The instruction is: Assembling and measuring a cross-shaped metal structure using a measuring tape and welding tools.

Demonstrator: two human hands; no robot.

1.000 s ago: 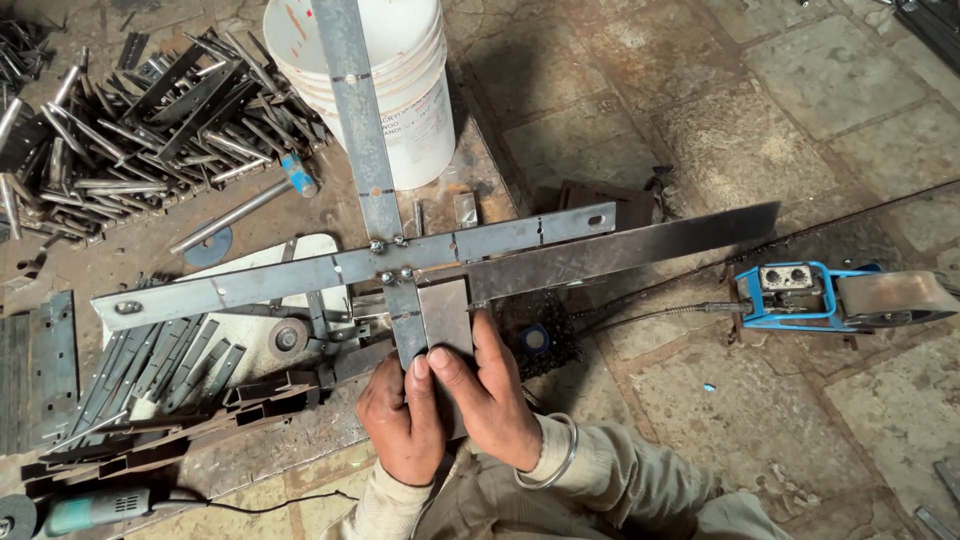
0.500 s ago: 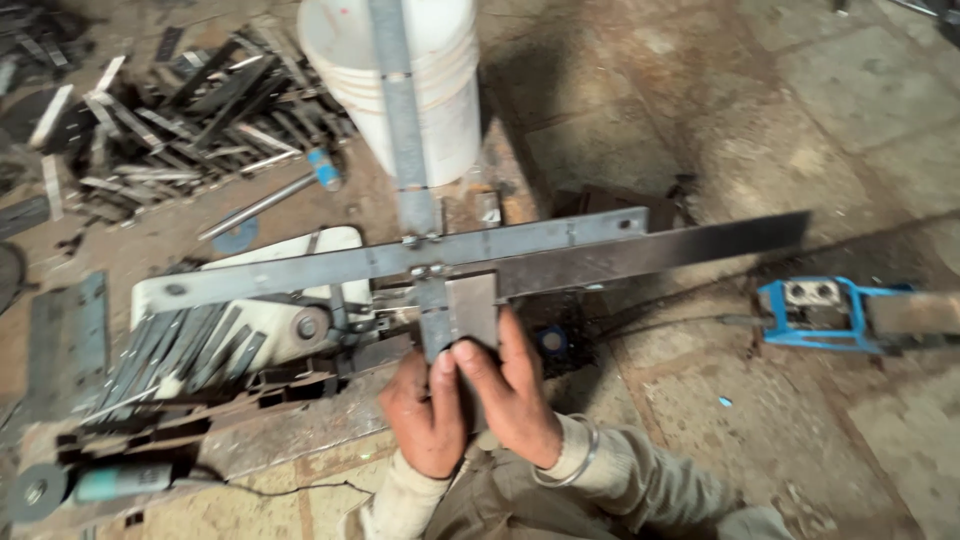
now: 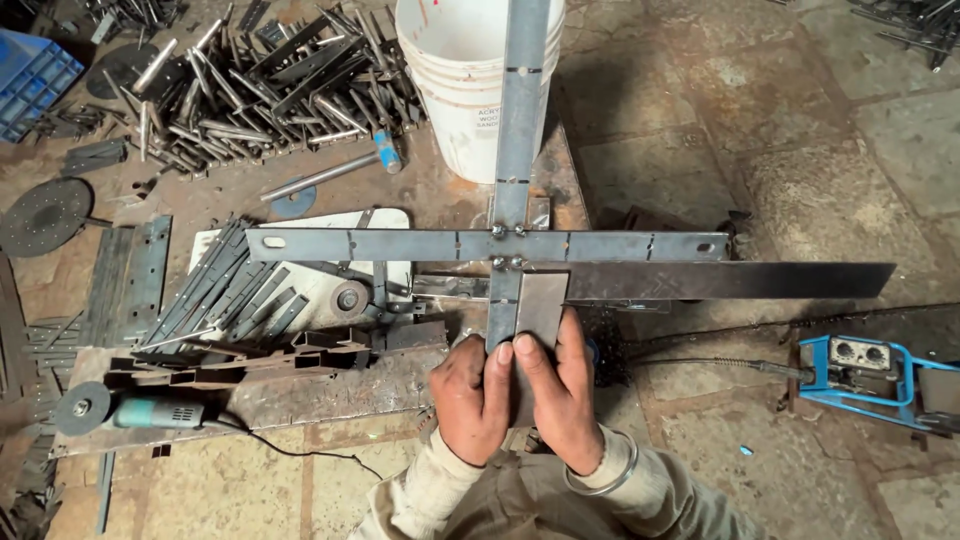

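Since a moment ago, both hands sit lower under the cross, bucket shifted right. Left hand (image 3: 472, 400): fingers curled, pressing the steel plate (image 3: 541, 305). Right hand (image 3: 560, 392): fingers flat on the same plate. Just above: bolted cross of flat bars (image 3: 487, 244). Right: long dark bar (image 3: 730, 280). Beyond: white bucket (image 3: 462, 90). Far left: angle grinder (image 3: 130, 411), scrap pile (image 3: 260, 85).
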